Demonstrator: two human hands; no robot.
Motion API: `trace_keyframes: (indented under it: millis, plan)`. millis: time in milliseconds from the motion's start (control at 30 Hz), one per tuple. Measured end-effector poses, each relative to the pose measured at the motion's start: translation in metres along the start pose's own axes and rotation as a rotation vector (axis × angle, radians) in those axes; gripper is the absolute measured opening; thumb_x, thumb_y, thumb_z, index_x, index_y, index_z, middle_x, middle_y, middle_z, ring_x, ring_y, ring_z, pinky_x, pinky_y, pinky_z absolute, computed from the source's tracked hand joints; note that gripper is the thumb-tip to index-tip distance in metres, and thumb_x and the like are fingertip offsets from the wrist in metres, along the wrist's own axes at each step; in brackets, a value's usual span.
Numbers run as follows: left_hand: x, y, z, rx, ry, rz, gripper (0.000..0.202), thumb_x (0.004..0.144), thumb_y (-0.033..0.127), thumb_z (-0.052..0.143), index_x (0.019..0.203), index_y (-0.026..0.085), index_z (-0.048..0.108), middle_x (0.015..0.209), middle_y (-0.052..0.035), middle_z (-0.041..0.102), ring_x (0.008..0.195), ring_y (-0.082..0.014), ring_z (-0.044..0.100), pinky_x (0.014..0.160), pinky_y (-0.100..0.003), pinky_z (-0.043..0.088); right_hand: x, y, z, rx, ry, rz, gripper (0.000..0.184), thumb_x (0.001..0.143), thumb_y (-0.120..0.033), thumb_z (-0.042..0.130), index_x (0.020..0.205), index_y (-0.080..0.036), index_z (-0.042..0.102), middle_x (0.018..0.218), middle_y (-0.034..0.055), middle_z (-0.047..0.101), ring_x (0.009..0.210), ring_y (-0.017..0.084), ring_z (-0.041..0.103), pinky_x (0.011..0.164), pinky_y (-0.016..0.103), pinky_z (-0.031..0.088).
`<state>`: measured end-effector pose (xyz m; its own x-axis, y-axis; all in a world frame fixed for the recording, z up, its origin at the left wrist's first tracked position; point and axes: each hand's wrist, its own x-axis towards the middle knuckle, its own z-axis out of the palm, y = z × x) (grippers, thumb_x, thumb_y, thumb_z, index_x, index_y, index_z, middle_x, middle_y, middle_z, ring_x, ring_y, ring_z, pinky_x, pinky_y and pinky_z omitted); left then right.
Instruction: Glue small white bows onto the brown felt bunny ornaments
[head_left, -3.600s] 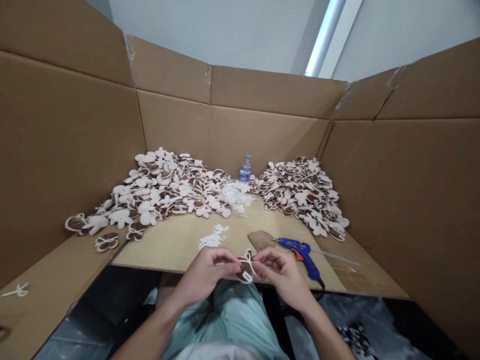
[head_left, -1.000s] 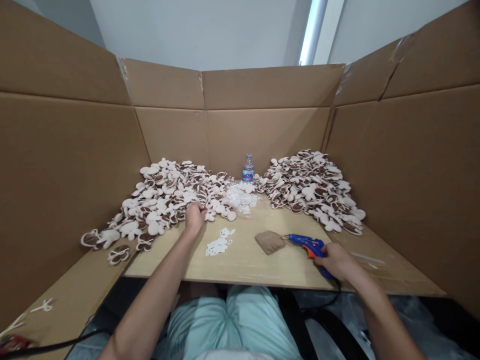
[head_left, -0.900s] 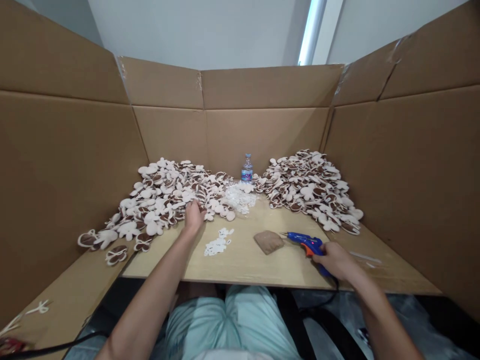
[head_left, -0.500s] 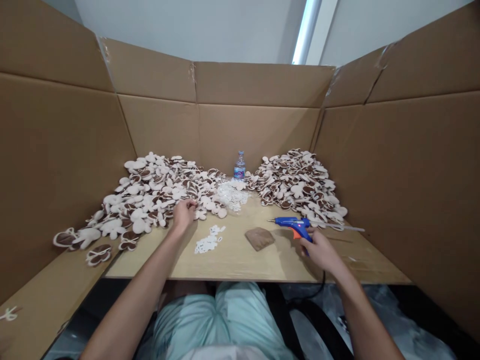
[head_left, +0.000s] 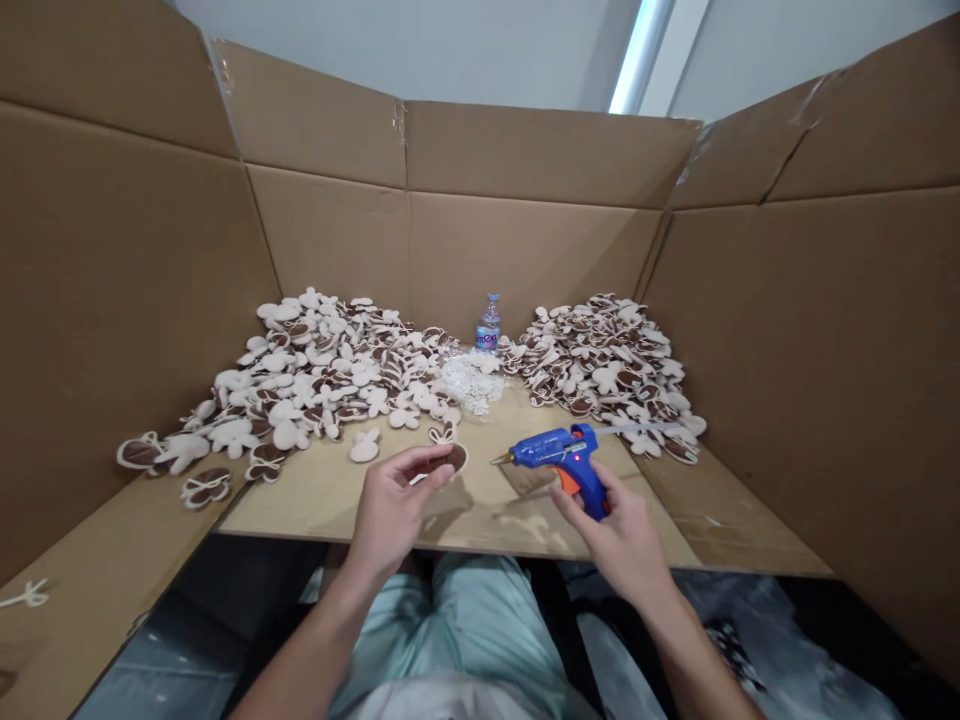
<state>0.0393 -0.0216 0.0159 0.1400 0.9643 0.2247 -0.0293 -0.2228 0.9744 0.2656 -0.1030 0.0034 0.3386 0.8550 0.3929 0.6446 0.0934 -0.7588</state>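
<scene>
Between the thumb and fingers of my left hand [head_left: 397,500] is a small brown felt ornament [head_left: 454,459] with a white edge and a cream bow at its top. My right hand [head_left: 619,525] is wrapped around the handle of a blue glue gun [head_left: 551,450] with an orange trigger. Its metal nozzle points left toward the ornament, a short gap away. A clear glue stick [head_left: 637,428] sticks out of the gun's back. Behind the gun lies a brown square pad [head_left: 525,480], partly covered. The small white pieces in front of me are hidden by my left hand.
Heaped felt ornaments fill the left [head_left: 322,370] and right [head_left: 607,365] of the table. Between them are a bag of small white pieces [head_left: 472,380] and a water bottle [head_left: 488,325]. One loose ornament [head_left: 365,445] lies near the left heap. Cardboard walls [head_left: 525,250] surround the table.
My left hand has come back from the left heap with an ornament. My right hand has raised the glue gun and brought it left, over the pad. The view has shifted slightly.
</scene>
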Motion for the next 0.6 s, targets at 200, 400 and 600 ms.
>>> trace_keyframes:
  millis: [200, 400, 600]
  plan:
    - [-0.011, 0.006, 0.0, -0.014, -0.034, -0.03, 0.024, 0.066, 0.028, 0.079, 0.088, 0.019, 0.077, 0.093, -0.0074, 0.079, 0.085, -0.024, 0.073, 0.076, -0.034, 0.059, -0.011, -0.006, 0.007, -0.003, -0.002, -0.03, 0.029, 0.081, -0.048, 0.062, 0.084, -0.019, 0.058, 0.053, -0.0048, 0.054, 0.045, 0.011, 0.043, 0.045, 0.021, 0.035]
    - [-0.007, -0.003, -0.005, -0.015, -0.024, -0.061, 0.023, 0.066, 0.028, 0.08, 0.087, 0.019, 0.077, 0.092, -0.0076, 0.079, 0.085, -0.0242, 0.072, 0.077, -0.035, 0.059, -0.006, -0.005, 0.006, -0.011, 0.06, 0.055, 0.034, 0.077, -0.052, 0.063, 0.082, -0.019, 0.058, 0.053, -0.0034, 0.055, 0.044, 0.012, 0.044, 0.043, 0.021, 0.036]
    - [-0.004, -0.005, -0.011, -0.033, -0.033, -0.088, 0.02, 0.068, 0.025, 0.078, 0.087, 0.019, 0.077, 0.093, -0.007, 0.079, 0.088, -0.0233, 0.073, 0.079, -0.034, 0.059, 0.001, 0.002, 0.004, -0.053, 0.048, 0.119, 0.04, 0.075, -0.056, 0.062, 0.084, -0.017, 0.059, 0.054, -0.0027, 0.054, 0.047, 0.013, 0.044, 0.045, 0.022, 0.039]
